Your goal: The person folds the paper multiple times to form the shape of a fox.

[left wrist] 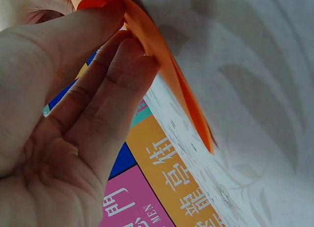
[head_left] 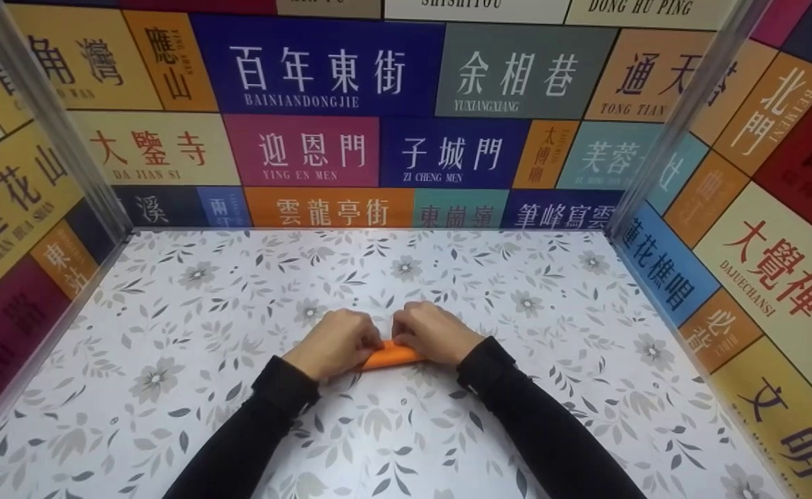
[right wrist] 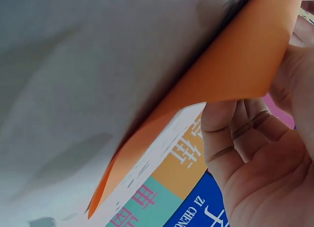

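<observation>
At the left, the left hand (head_left: 336,341) reaches in from a dark sleeve (head_left: 239,436), and in the left wrist view its thumb and fingertips meet on an orange sheet (head_left: 393,356), pinching it with no room to spare. The sheet lies on the table (head_left: 253,291), about midway between the left and right edges and well short of the far edge. It is bent over on itself into a narrow strip; whether rolled or folded, I cannot tell. Its long axis runs from hand to hand, nearly parallel to the far edge, with the right end slightly nearer that edge. So, from the left fingers the strip extends rightward, and from the right fingers leftward. Neither hand is nearer: each is at its own end, with a short stretch showing between them. At the right, the right hand (head_left: 440,334) grips the other end, its knuckles hiding that tip in the head view; the right wrist view shows its fingers against the sheet's lower edge, the thumb partly behind it. Another dark sleeve (head_left: 551,430) follows.

Counted: two hands, two sleeves, one sheet, one table, and three sign-covered walls, left (head_left: 7,173), far (head_left: 322,69) and right (head_left: 780,242).
</observation>
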Available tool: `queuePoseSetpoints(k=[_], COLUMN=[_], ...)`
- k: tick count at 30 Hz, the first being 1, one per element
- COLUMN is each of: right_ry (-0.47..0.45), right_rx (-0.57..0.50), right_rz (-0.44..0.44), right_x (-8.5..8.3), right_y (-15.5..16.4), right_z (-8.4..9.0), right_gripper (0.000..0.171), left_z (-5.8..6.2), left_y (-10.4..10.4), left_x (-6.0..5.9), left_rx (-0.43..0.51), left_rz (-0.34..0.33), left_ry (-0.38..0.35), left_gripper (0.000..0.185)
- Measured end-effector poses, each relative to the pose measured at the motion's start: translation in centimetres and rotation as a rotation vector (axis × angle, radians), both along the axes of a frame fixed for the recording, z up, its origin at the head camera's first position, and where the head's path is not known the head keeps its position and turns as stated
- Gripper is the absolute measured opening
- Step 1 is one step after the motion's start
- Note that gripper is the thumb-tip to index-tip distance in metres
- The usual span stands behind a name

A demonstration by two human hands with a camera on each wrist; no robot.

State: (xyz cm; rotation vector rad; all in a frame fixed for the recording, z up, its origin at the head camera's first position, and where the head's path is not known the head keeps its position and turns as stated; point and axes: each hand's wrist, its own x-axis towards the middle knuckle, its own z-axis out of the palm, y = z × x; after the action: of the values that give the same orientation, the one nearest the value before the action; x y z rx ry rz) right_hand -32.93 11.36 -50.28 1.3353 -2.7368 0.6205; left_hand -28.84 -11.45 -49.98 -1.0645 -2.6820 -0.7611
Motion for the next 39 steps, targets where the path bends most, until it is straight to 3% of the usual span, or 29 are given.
queuePoseSetpoints(k=[39], right_ry=[0.025], right_rx=[-0.04], right_rz=[0.024], right_x=[0.64], right_y=[0.21], right_z=[0.15], right_gripper=[0.009], left_z=[-0.04], left_y=[0.04], left_x=[0.04], left_rx=[0.011], left_rz=[-0.015], left_ry=[0.027], left_gripper=[0.021])
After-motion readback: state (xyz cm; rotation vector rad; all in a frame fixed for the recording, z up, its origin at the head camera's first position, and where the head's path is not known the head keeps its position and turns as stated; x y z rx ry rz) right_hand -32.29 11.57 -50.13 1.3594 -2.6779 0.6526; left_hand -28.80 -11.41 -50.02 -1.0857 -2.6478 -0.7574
